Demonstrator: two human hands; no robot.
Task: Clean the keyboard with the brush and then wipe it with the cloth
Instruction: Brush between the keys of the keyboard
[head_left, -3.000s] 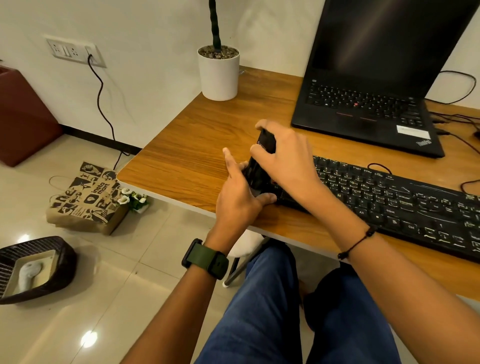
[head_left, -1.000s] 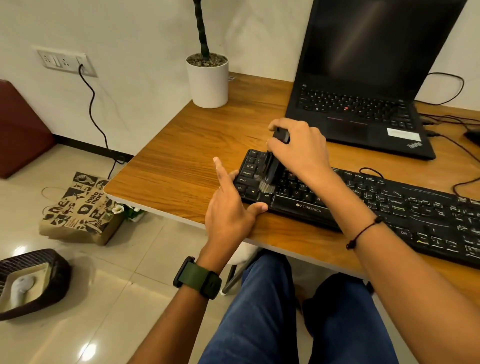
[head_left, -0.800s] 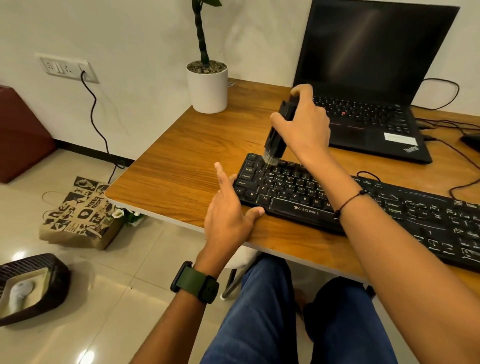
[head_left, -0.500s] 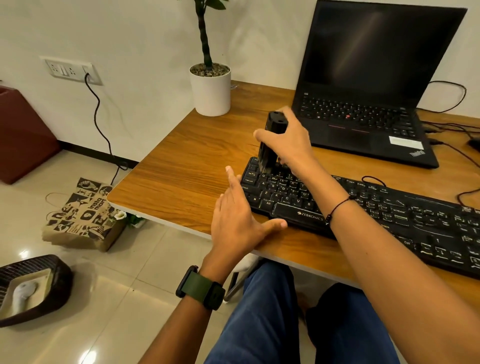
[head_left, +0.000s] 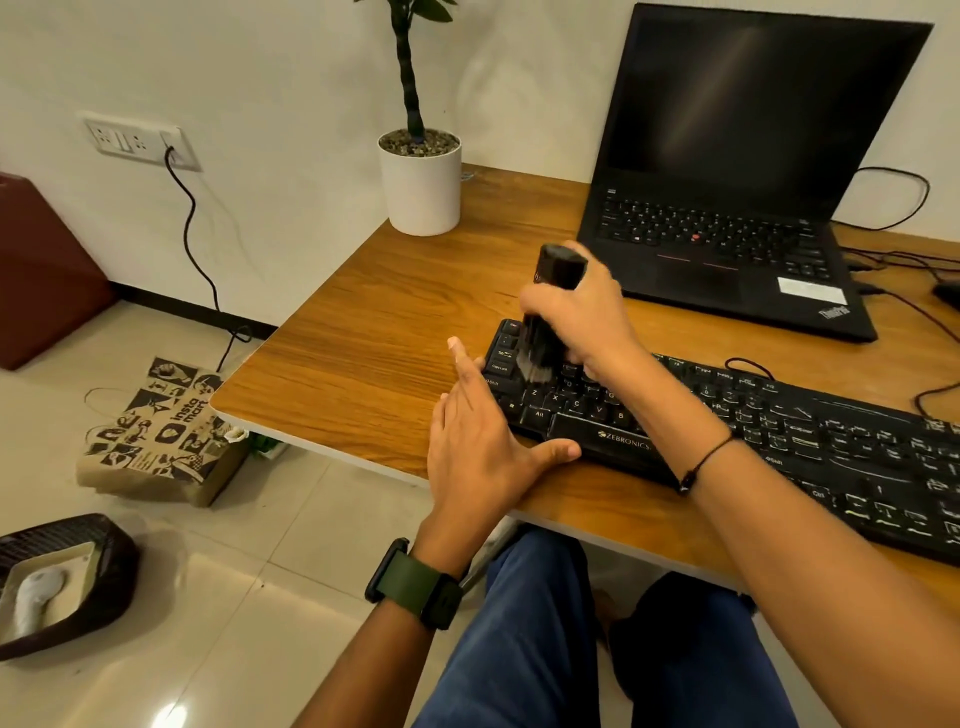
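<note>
Keyboard (head_left: 753, 431), a black Zebronics board, lies along the near edge of the wooden tabletop (head_left: 374, 332), in front of the open ThinkPad laptop (head_left: 727, 218). Right hand (head_left: 582, 317) has its fingers wrapped round the black brush (head_left: 550, 306), which stands nearly upright with its pale bristles down on the keys near Caps Lock, at the board's left end. Half a second ago the brush stood at the top row; a little before that it was lifted clear above the board. So it has now come down a few rows toward the person, which reads as a short stroke being repeated over this left corner. Left hand (head_left: 483, 447) lies flat, fingers straight and holding nothing, its thumb against the front edge of the board and its fingertips by the left end, apparently steadying it; it has barely shifted over the last second.

Brushing looks to be at an early stage, since most of the keys to the right lie beyond the brush. No cloth can be picked out on the tabletop, so the wiping step seems some way off.
</note>
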